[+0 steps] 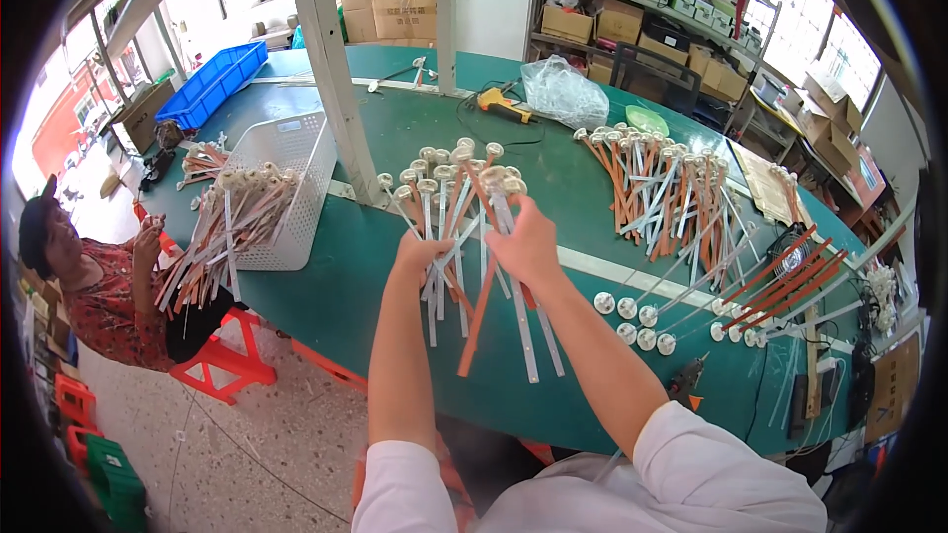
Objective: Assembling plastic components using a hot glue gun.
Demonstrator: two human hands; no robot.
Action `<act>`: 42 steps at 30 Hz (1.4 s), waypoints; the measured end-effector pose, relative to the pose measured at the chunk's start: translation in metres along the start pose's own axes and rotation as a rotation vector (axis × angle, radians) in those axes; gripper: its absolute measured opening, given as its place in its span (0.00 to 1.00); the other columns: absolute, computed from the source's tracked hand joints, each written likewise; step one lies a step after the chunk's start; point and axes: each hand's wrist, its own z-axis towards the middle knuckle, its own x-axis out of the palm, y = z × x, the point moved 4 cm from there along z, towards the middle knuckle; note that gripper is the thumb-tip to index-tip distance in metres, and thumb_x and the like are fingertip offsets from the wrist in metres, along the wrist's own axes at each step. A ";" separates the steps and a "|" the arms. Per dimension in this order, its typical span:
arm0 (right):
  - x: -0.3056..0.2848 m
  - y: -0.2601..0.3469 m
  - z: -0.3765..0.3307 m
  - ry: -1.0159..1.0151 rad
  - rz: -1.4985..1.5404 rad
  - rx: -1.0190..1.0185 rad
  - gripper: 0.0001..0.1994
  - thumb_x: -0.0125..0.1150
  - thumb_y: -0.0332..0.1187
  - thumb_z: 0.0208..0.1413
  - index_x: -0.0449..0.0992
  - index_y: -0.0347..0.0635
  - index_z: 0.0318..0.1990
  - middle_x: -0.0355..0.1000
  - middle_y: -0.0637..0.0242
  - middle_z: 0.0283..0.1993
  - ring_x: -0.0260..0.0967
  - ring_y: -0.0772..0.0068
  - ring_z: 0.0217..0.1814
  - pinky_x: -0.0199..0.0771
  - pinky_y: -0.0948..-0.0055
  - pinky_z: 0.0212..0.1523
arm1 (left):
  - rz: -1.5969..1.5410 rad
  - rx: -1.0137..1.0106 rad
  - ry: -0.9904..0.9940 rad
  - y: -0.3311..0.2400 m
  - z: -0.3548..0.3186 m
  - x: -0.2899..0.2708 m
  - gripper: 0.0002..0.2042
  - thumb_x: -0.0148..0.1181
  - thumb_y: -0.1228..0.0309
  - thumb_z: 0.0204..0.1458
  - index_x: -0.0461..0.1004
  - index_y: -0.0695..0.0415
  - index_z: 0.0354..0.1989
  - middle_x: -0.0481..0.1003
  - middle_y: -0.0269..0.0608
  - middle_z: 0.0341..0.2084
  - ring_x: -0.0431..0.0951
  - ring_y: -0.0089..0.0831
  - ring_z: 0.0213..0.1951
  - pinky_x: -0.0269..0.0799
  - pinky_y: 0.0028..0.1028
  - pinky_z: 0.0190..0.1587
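Both arms reach over the green table point(395, 118) to a bunch of flat orange and silver strips with round white heads point(462, 153). My left hand point(423, 253) is closed round some strips on the bunch's left side, its fingertips partly hidden. My right hand point(525, 242) grips several strips point(520, 326) just under their heads, their tails hanging toward me. More strips of the same kind point(662, 178) lie in a large pile on the right. Nearer, short rows of white round heads point(626, 308) stand on the table, some with strips trailing off to the right.
A white basket point(314, 188) heaped with strips stands at left, near a seated person point(99, 286) on a red stool point(232, 355). A pale post point(336, 69) rises beside my bunch. A yellow tool point(506, 106), plastic bag point(565, 91) and blue crate point(212, 84) lie farther back.
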 end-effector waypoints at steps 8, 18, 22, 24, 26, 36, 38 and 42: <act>0.100 -0.044 0.071 -0.002 0.001 -0.131 0.23 0.61 0.32 0.42 0.68 0.28 0.47 0.74 0.39 0.32 0.73 0.35 0.37 0.73 0.47 0.40 | 0.055 -0.057 -0.018 0.007 0.003 0.009 0.15 0.63 0.83 0.42 0.74 0.62 0.41 0.76 0.39 0.28 0.75 0.29 0.27 0.69 0.30 0.28; 0.056 -0.028 0.058 -0.109 -0.468 -0.022 0.29 0.58 0.53 0.53 0.74 0.27 0.40 0.74 0.43 0.41 0.74 0.43 0.46 0.74 0.54 0.48 | -0.012 -0.154 -0.028 0.007 0.004 -0.021 0.12 0.65 0.70 0.48 0.73 0.58 0.40 0.74 0.36 0.29 0.76 0.30 0.30 0.74 0.33 0.30; 0.051 -0.088 0.097 0.236 -0.220 0.337 0.34 0.56 0.61 0.51 0.79 0.28 0.37 0.77 0.44 0.42 0.76 0.45 0.45 0.75 0.58 0.47 | -0.293 -0.293 0.070 -0.028 -0.011 0.024 0.11 0.61 0.64 0.54 0.74 0.57 0.41 0.77 0.38 0.33 0.79 0.32 0.31 0.75 0.35 0.30; 0.059 -0.084 0.095 0.332 -0.102 0.383 0.36 0.61 0.66 0.43 0.82 0.33 0.36 0.79 0.48 0.42 0.78 0.51 0.44 0.77 0.60 0.46 | -0.276 -0.300 0.096 -0.030 -0.001 0.018 0.12 0.61 0.63 0.55 0.74 0.57 0.42 0.78 0.39 0.34 0.79 0.33 0.33 0.76 0.38 0.32; 0.072 -0.098 0.103 0.366 -0.131 0.371 0.35 0.63 0.66 0.40 0.83 0.35 0.34 0.79 0.51 0.41 0.79 0.53 0.43 0.77 0.62 0.46 | -0.252 -0.324 0.185 -0.026 0.013 0.020 0.14 0.61 0.61 0.56 0.75 0.56 0.45 0.78 0.39 0.35 0.80 0.35 0.37 0.77 0.42 0.36; 0.094 -0.111 0.115 0.414 0.229 0.550 0.24 0.78 0.48 0.35 0.81 0.35 0.33 0.76 0.61 0.32 0.75 0.68 0.30 0.71 0.64 0.28 | -0.228 -0.363 0.219 -0.019 0.040 0.026 0.15 0.66 0.62 0.53 0.76 0.56 0.44 0.79 0.38 0.36 0.80 0.31 0.33 0.78 0.33 0.34; 0.100 -0.122 0.118 0.400 0.367 0.570 0.21 0.77 0.43 0.39 0.80 0.35 0.34 0.76 0.60 0.32 0.75 0.66 0.31 0.72 0.63 0.28 | -0.249 -0.315 0.268 -0.021 0.041 0.042 0.14 0.67 0.64 0.53 0.76 0.57 0.44 0.79 0.38 0.35 0.80 0.30 0.33 0.77 0.32 0.33; 0.108 -0.109 0.109 0.447 0.739 0.649 0.16 0.72 0.32 0.43 0.79 0.32 0.38 0.76 0.57 0.36 0.76 0.65 0.35 0.74 0.65 0.33 | -0.148 -0.228 0.222 -0.024 0.037 0.046 0.13 0.68 0.70 0.51 0.77 0.60 0.44 0.79 0.38 0.34 0.80 0.29 0.33 0.77 0.32 0.32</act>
